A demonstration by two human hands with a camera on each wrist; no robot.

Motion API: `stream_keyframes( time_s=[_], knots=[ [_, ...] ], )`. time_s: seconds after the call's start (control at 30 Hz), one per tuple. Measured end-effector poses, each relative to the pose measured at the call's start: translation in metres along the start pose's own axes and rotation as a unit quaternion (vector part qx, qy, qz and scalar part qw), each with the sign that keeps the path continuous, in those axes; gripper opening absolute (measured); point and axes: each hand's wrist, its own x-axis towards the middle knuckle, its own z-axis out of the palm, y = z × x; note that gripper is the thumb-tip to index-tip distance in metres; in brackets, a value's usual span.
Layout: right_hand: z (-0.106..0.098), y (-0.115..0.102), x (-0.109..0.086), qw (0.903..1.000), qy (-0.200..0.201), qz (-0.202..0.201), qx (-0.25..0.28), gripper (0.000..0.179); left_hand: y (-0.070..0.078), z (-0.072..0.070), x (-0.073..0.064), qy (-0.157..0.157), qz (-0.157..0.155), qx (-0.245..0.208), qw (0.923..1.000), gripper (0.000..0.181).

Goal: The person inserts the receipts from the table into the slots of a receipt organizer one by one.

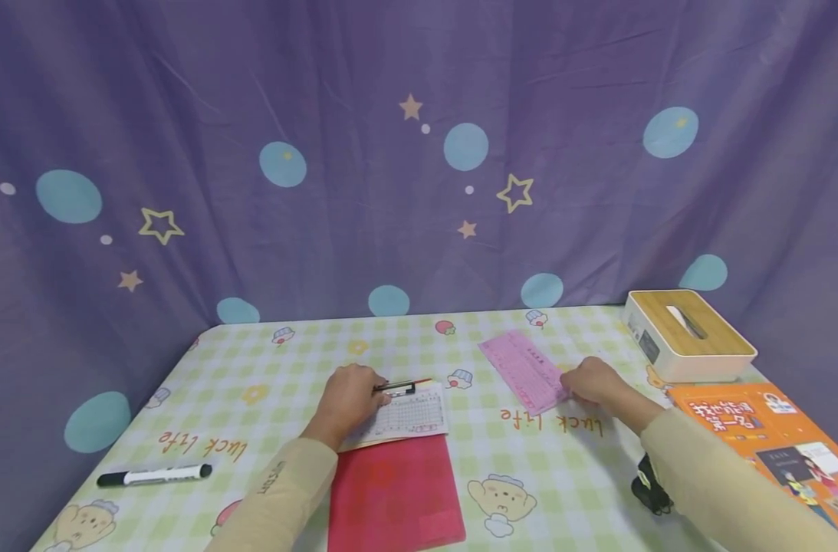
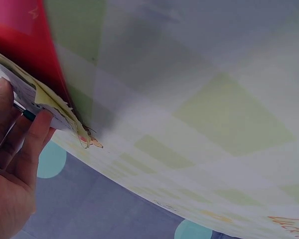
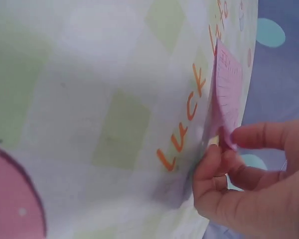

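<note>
My left hand (image 1: 349, 395) rests on a pad of printed white forms (image 1: 413, 414) and holds a dark pen (image 1: 401, 386) in its fingers. The pad lies on the far end of a red folder (image 1: 394, 491). Seen from the left wrist, the fingers lie against the top sheet, and the pad's ragged edge (image 2: 82, 129) shows beside them. My right hand (image 1: 601, 387) pinches the near right edge of a pink printed slip (image 1: 522, 368). The right wrist view shows that edge of the slip (image 3: 228, 89) between thumb and fingers, raised off the tablecloth.
A black-and-white marker (image 1: 155, 475) lies at the left of the checked tablecloth (image 1: 280, 414). At the right are a white tissue box (image 1: 691, 337) with a wooden lid, an orange book (image 1: 770, 452) and a black object (image 1: 649, 487) partly behind the right sleeve. A purple curtain (image 1: 363, 215) hangs behind.
</note>
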Motion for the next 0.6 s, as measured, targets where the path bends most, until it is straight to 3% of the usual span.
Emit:
stream_keyframes(
  time_s=[0.17, 0.33, 0.5, 0.6],
  knots=[
    [-0.001, 0.006, 0.004, 0.9979, -0.001, -0.042, 0.049, 0.021, 0.001, -0.001, 0.0, -0.003, -0.003, 0.004, 1.0, 0.027],
    [-0.001, 0.006, -0.002, 0.9892, 0.049, -0.129, 0.051, 0.018, 0.001, -0.002, -0.001, -0.006, -0.001, 0.003, 1.0, 0.027],
    [-0.001, -0.008, -0.016, 0.9617, 0.121, -0.245, 0.021, 0.021, 0.001, -0.001, -0.001, -0.001, 0.0, 0.0, 1.0, 0.027],
    [0.0, -0.02, -0.027, 0.9472, 0.132, -0.287, 0.057, 0.021, 0.001, -0.001, 0.0, 0.001, 0.002, 0.001, 1.0, 0.028]
  ],
)
